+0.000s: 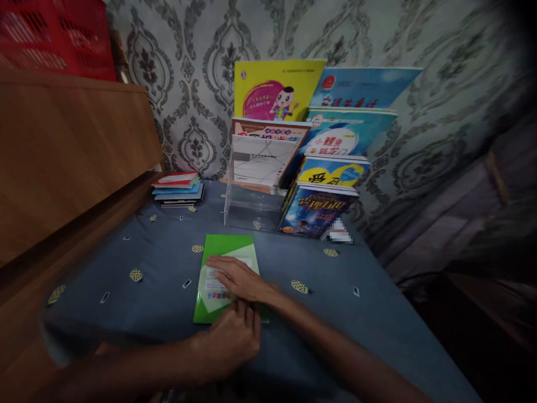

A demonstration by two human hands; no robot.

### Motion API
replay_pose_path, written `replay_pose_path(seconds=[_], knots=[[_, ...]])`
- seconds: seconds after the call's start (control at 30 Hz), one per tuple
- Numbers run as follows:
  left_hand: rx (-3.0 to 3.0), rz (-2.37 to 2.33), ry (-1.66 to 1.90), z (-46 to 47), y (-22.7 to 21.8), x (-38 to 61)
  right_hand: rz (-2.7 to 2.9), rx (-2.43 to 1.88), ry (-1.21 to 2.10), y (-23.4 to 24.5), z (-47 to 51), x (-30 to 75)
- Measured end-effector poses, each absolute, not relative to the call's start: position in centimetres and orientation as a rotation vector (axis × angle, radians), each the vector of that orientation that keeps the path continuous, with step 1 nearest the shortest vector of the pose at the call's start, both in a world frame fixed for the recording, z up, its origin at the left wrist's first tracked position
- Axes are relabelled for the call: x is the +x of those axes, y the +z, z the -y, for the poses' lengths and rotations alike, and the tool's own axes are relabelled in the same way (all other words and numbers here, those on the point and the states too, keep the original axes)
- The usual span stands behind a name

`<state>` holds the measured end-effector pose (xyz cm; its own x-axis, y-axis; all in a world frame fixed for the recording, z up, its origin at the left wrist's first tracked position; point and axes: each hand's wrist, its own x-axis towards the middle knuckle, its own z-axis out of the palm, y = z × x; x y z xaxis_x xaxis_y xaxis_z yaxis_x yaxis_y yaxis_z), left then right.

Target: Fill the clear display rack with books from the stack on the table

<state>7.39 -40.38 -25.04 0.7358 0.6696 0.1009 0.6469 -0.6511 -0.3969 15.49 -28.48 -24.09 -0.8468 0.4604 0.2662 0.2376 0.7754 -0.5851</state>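
A green book point(202, 305) with a pale green panel and small coloured lettering lies flat on the cloth-covered table in front of me. My right hand point(241, 278) reaches in from the right and rests on its cover, palm down, with the fingers stretched out to the left. At the book's lower edge is my left hand point(235, 334), its fingers curled over the edge beneath my right wrist. The left fingertips are hidden. Both hands cover the lower right part of the cover.
Behind the book, a clear acrylic rack point(247, 210) holds upright children's books in two columns, including a yellow book point(255, 78) and a dark blue book point(316, 212). A small book stack point(178, 190) lies back left. A wooden cabinet point(75, 151) bearing a red basket point(84, 39) borders the left.
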Motion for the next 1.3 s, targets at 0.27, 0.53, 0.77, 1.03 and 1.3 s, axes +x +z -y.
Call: replay_pose_path(seconds=[0.27,0.53,0.77,1.03,1.3], knots=[[-2.613,1.008,0.016,40.4,-25.2,7.4,2.775,-0.679,0.572,-25.0,26.8,11.0],[-2.749,1.094,0.115,40.1,-24.5,7.3,2.649,-1.245,0.441,-26.3,23.0,19.0],[-2.675,1.594,0.014,31.9,-22.9,2.8,2.622,-1.203,0.370,-27.6,26.3,22.7],[-2.566,1.826,-0.197,30.3,-25.8,-4.9,2.638,-1.248,0.342,-27.4,26.9,22.8],[-2.808,1.373,-0.328,42.0,-25.1,-6.1,2.641,-1.275,0.315,-28.0,26.9,22.6]])
